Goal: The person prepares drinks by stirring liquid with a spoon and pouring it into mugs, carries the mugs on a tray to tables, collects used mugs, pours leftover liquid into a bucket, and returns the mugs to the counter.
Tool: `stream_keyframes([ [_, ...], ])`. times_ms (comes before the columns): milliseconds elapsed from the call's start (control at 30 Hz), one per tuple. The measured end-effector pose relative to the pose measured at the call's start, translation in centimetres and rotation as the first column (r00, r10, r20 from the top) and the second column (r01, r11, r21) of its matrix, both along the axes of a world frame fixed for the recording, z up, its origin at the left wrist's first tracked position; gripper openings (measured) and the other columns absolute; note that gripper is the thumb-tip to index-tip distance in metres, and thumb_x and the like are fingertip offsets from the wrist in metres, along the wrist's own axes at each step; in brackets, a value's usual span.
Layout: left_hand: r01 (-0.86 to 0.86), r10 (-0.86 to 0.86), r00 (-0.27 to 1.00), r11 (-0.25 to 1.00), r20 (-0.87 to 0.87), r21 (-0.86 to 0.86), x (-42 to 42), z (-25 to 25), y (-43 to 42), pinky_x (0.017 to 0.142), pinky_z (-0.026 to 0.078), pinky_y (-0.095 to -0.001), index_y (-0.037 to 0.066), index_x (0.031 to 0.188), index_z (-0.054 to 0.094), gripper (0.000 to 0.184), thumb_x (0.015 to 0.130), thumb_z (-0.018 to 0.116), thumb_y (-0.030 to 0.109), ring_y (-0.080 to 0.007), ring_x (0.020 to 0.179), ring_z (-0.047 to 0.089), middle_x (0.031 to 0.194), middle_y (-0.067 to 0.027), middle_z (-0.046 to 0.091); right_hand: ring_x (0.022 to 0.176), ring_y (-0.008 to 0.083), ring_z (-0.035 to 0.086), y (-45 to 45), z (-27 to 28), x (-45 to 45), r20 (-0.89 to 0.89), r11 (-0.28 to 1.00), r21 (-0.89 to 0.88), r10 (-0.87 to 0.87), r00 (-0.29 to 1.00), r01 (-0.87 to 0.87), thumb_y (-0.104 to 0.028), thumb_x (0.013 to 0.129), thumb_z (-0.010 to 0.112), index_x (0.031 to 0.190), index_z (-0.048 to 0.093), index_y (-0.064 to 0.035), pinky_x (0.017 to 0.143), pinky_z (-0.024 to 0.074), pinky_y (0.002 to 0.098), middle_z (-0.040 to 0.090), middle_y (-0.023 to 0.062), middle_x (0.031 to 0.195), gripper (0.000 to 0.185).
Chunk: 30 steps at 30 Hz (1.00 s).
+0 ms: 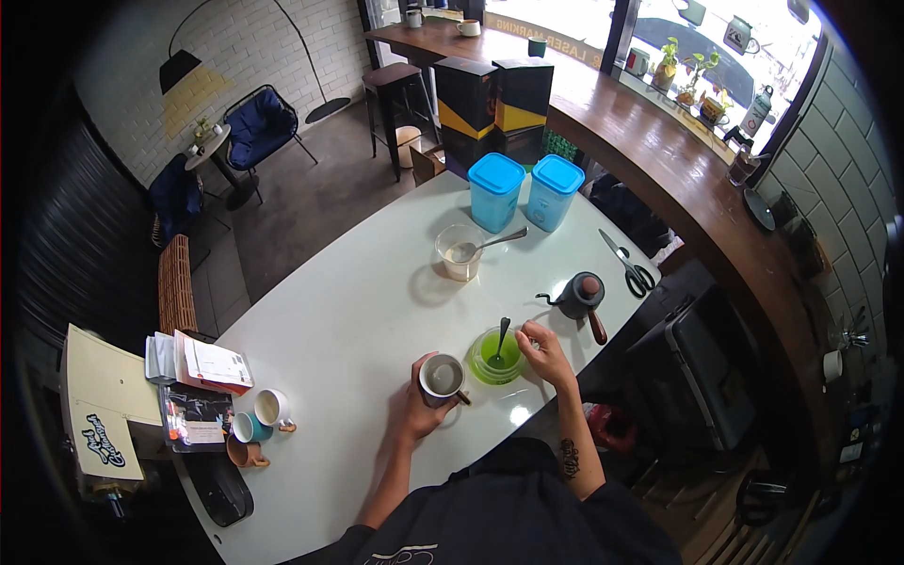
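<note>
My left hand (414, 414) is wrapped around a mug (442, 375) with a pale inside and a brown handle pointing right. A little liquid seems to lie in its bottom. Just to the right, a clear container with green contents (496, 356) stands on the white table (330, 348). A dark spoon (502, 336) leans in it, its handle upward. The closed fingers of my right hand (545, 354) grip the container at its right rim; whether a handle is there is hidden. Farther back, a clear plastic cup (458, 252) holds a metal spoon (493, 243).
Two blue-lidded containers (495, 193) stand at the back edge. A gooseneck kettle (577, 297) and scissors (628, 266) lie to the right. Several mugs (270, 408), papers (212, 363) and a black case (226, 490) are at the left. A wooden counter (678, 155) curves behind.
</note>
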<state>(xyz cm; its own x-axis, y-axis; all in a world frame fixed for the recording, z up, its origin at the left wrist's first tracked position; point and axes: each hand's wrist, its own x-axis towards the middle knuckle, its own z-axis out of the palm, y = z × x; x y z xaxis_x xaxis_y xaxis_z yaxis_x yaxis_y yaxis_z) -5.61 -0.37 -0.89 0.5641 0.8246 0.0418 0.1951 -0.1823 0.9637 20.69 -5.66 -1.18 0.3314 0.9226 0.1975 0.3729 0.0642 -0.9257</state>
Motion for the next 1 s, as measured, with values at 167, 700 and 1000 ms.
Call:
stream_keyframes([
  [167,-0.023,0.023,1.0,1.0,-0.013,0.019,0.1,1.2,-0.3,0.095,0.046,-0.038,0.01,0.135,0.034,0.082,0.069,0.083,0.003,-0.0245,0.111,0.057,0.118,-0.0119,0.057,0.067,0.0204,0.046,-0.3,-0.9,-0.2,-0.015,1.0,0.009,0.017,1.0,-0.017,-0.019,0.091,0.058,0.074,0.047,0.0049,0.062,0.0385,0.0339,0.046,0.0112,0.07,0.032],
  [700,0.032,-0.032,0.999,0.999,-0.003,0.012,-0.5,-1.2,0.4,0.099,0.044,-0.0373,0.009,0.136,0.031,0.083,0.072,0.083,0.009,-0.0224,0.119,0.051,0.125,-0.0108,0.051,0.058,0.0223,0.051,1.3,2.1,-2.6,0.171,0.983,-0.011,-0.178,0.969,0.182,-0.024,0.083,0.072,0.079,0.061,0.0013,0.056,0.0416,0.0347,0.052,0.0104,0.065,0.028],
  [1000,0.016,-0.016,0.996,1.0,-0.086,-0.002,-0.4,-0.5,0.2,0.098,0.044,-0.0373,0.01,0.136,0.031,0.083,0.072,0.083,0.009,-0.0226,0.117,0.053,0.123,-0.0101,0.053,0.06,0.0223,0.056,1.1,1.5,-2.8,0.095,0.979,0.06,-0.201,0.975,0.196,-0.01,0.08,0.064,0.081,0.058,0.0022,0.058,0.0452,0.0344,0.055,0.0131,0.068,0.013],
])
